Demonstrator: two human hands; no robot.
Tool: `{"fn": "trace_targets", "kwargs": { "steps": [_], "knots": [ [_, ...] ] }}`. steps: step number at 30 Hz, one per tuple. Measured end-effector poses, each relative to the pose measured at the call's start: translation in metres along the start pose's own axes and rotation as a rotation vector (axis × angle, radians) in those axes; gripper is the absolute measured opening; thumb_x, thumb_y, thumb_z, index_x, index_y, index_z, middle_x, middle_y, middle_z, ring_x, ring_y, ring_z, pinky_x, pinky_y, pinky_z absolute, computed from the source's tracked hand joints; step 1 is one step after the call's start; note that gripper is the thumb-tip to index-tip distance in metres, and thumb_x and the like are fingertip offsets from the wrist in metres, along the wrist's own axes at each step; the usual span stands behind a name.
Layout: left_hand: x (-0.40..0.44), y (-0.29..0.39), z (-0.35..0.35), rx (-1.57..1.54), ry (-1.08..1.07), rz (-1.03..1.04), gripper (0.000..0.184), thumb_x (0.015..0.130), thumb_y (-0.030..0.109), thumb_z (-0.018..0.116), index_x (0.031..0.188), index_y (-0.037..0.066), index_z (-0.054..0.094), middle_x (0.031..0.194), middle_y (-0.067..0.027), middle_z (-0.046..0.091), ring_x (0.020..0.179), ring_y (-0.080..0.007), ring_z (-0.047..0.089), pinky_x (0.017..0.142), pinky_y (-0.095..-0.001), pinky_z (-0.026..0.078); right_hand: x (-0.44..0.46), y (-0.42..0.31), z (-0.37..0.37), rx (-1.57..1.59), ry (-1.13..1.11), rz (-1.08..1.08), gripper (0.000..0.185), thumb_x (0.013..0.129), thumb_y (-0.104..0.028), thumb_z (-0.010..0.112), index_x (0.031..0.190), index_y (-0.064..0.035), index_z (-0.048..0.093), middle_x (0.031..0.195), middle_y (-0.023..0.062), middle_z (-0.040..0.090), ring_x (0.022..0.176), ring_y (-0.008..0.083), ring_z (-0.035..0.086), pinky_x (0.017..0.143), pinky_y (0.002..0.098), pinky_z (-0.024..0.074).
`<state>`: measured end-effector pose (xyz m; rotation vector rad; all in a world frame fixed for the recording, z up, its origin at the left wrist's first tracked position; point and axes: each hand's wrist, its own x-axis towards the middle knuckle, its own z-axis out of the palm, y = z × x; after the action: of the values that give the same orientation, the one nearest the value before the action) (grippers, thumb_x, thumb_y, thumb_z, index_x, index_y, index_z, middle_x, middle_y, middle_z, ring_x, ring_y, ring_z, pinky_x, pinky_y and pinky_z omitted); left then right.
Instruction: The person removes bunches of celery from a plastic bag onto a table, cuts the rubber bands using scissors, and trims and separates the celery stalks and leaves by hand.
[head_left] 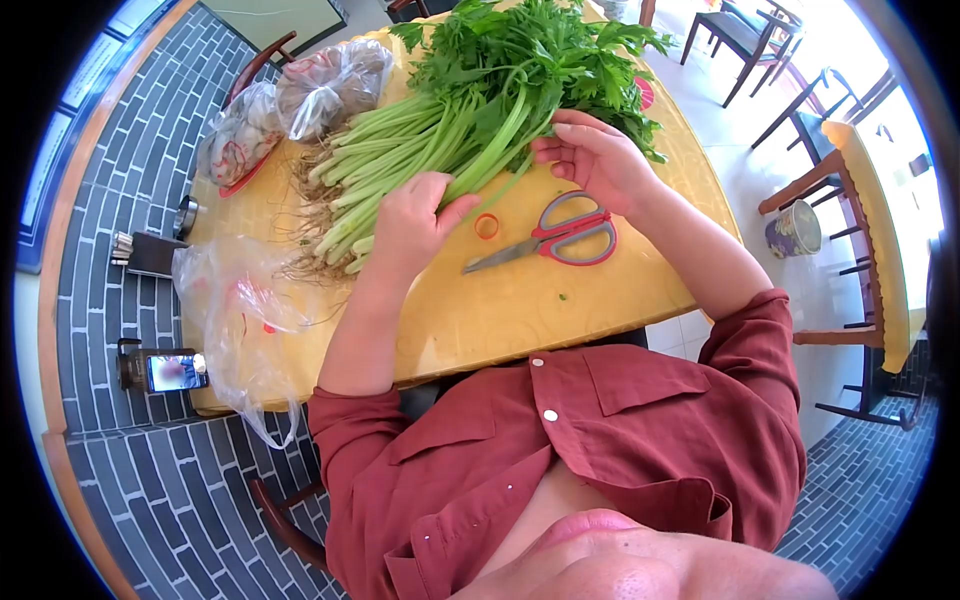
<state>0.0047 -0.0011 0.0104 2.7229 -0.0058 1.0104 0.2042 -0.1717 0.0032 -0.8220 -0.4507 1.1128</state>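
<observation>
A large heap of celery (pixel 400 150) lies across the table, its roots to the left and its leafy tops at the back. My left hand (pixel 415 220) is closed over celery stalks near the front of the heap, thumb pointing right; its fingertips are partly hidden. Beside the leaves, my right hand (pixel 600 165) is open with its fingers loosely bent, close to the upper stalks. Red-and-grey scissors (pixel 545 238) rest on the table below the right hand, blades pointing left. An orange ring-shaped band (pixel 487 227) lies beside the blades.
Two knotted plastic bags with contents (pixel 332 85) sit at the back left, one on a red tray. A crumpled clear bag (pixel 245 320) hangs over the left edge near a phone (pixel 175 372). Chairs, another table and a patterned bin (pixel 793 230) stand at right.
</observation>
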Motion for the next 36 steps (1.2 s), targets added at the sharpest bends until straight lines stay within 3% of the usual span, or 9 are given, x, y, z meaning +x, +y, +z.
{"fn": "trace_targets", "kwargs": {
  "steps": [4,7,10,13,19,26,30,35,36],
  "knots": [
    [0.000,0.001,-0.002,-0.025,-0.050,0.019,0.032,0.074,0.028,0.073,0.082,0.001,0.058,0.072,-0.0128,0.058,0.060,-0.0306,0.057,0.051,-0.0358,0.045,0.000,-0.002,0.001,-0.081,-0.025,0.078,0.027,0.091,-0.009,0.051,0.117,-0.0020,0.050,0.110,0.0140,0.061,0.093,0.0201,0.062,0.069,0.0276,0.0481],
    [0.001,0.002,-0.002,-0.053,-0.059,0.015,0.034,0.074,0.030,0.073,0.082,0.001,0.058,0.072,-0.0129,0.058,0.060,-0.0307,0.057,0.051,-0.0359,0.046,-0.003,0.000,0.002,0.010,-0.083,0.012,0.030,0.090,-0.006,0.052,0.120,-0.0015,0.050,0.110,0.0123,0.061,0.093,0.0196,0.062,0.069,0.0272,0.0480],
    [0.000,0.000,-0.002,-0.082,-0.050,0.005,0.033,0.075,0.029,0.073,0.083,0.001,0.058,0.072,-0.0131,0.058,0.060,-0.0308,0.057,0.051,-0.0356,0.045,0.004,0.003,-0.012,0.132,-0.256,0.039,0.028,0.089,-0.003,0.052,0.117,-0.0017,0.052,0.110,0.0110,0.061,0.094,0.0201,0.062,0.069,0.0269,0.0477],
    [0.001,0.003,-0.005,-0.122,-0.064,-0.018,0.033,0.076,0.028,0.073,0.084,0.000,0.058,0.072,-0.0136,0.058,0.060,-0.0313,0.056,0.051,-0.0357,0.045,0.000,0.003,-0.007,0.221,-0.232,0.045,0.023,0.087,-0.003,0.057,0.109,-0.0024,0.057,0.098,0.0112,0.064,0.090,0.0184,0.063,0.069,0.0254,0.0510],
    [0.002,0.002,-0.009,-0.176,-0.071,-0.100,0.033,0.077,0.029,0.072,0.084,0.000,0.058,0.071,-0.0144,0.058,0.062,-0.0314,0.057,0.053,-0.0362,0.045,0.004,0.006,-0.011,0.085,-0.121,0.080,0.022,0.086,-0.001,0.059,0.107,-0.0037,0.056,0.099,0.0114,0.063,0.081,0.0198,0.065,0.063,0.0236,0.0540],
    [-0.002,-0.006,-0.005,-0.124,-0.057,-0.025,0.034,0.080,0.034,0.067,0.084,0.002,0.058,0.074,-0.0135,0.059,0.065,-0.0316,0.059,0.055,-0.0378,0.046,-0.008,0.004,0.009,-0.033,-0.006,-0.013,0.031,0.084,-0.002,0.059,0.113,-0.0002,0.051,0.097,0.0099,0.059,0.086,0.0172,0.058,0.073,0.0243,0.0485],
    [-0.004,-0.008,-0.002,-0.142,-0.024,-0.036,0.036,0.080,0.039,0.065,0.080,0.004,0.057,0.075,-0.0130,0.059,0.069,-0.0315,0.060,0.058,-0.0397,0.047,-0.001,0.009,0.002,-0.240,0.130,0.004,0.032,0.084,-0.001,0.058,0.115,-0.0004,0.052,0.088,0.0069,0.056,0.078,0.0153,0.054,0.071,0.0228,0.0465],
    [-0.004,-0.007,-0.005,-0.126,-0.043,-0.032,0.035,0.080,0.040,0.064,0.080,0.005,0.058,0.073,-0.0119,0.060,0.069,-0.0314,0.060,0.059,-0.0403,0.047,-0.002,0.003,-0.003,-0.076,-0.137,0.052,0.027,0.086,-0.001,0.054,0.113,-0.0011,0.056,0.086,0.0070,0.058,0.077,0.0137,0.054,0.066,0.0218,0.0445],
    [-0.005,-0.007,-0.003,-0.134,-0.037,-0.022,0.036,0.080,0.040,0.064,0.079,0.005,0.058,0.072,-0.0118,0.060,0.069,-0.0314,0.060,0.059,-0.0404,0.047,0.000,0.004,-0.006,-0.067,-0.095,0.055,0.028,0.087,-0.001,0.053,0.115,-0.0016,0.056,0.085,0.0069,0.058,0.077,0.0136,0.054,0.066,0.0216,0.0444]
  ]
}}
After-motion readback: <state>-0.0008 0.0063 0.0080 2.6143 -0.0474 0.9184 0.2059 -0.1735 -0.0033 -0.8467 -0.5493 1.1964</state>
